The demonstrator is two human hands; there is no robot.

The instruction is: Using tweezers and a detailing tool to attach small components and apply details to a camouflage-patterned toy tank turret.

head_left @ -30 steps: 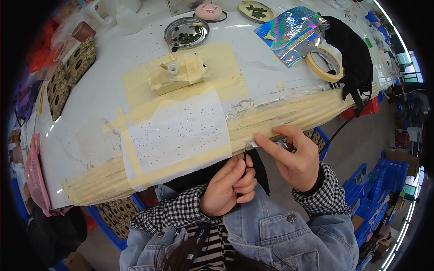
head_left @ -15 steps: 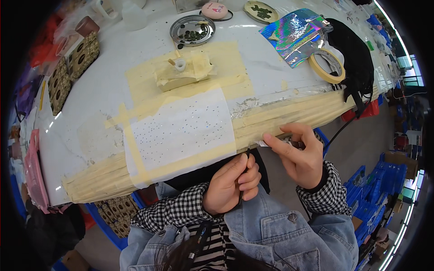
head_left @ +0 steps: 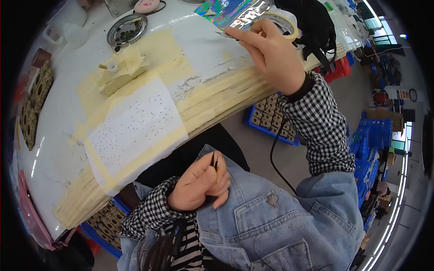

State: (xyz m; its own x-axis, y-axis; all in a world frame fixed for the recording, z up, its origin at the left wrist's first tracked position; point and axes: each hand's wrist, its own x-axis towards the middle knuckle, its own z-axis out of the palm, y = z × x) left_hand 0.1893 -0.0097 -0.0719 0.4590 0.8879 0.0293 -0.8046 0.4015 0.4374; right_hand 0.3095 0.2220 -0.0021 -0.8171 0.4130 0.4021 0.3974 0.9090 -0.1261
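Observation:
My left hand (head_left: pixel 199 183) is closed low in front of my jacket, shut on black tweezers (head_left: pixel 214 161) whose two slim tips point up, slightly apart. Out over the table's right part, my right hand (head_left: pixel 275 56) pinches a small pale, silvery piece (head_left: pixel 224 35) between thumb and fingers; its exact kind is too small to tell. It hovers just below a shiny holographic pouch (head_left: pixel 235 14) and beside a roll of yellowish masking tape (head_left: pixel 290 30). To the left, a white sheet (head_left: pixel 140 119) dotted with many tiny shiny specks is taped at the table's front edge.
Behind the sheet stands a tape-covered block (head_left: pixel 123 77) with a small white cup (head_left: pixel 111 67). A round metal dish (head_left: pixel 135 38) holds dark green bits. Black cloth (head_left: pixel 316 22) lies at the right. Patterned brown holders (head_left: pixel 38 86) stand at left; a blue crate (head_left: pixel 271 118) of similar pieces sits below.
My right hand has moved up and away from the table edge, toward the pouch and tape. My left hand has dropped closer to my body, still holding the tweezers. The view has turned rightward.

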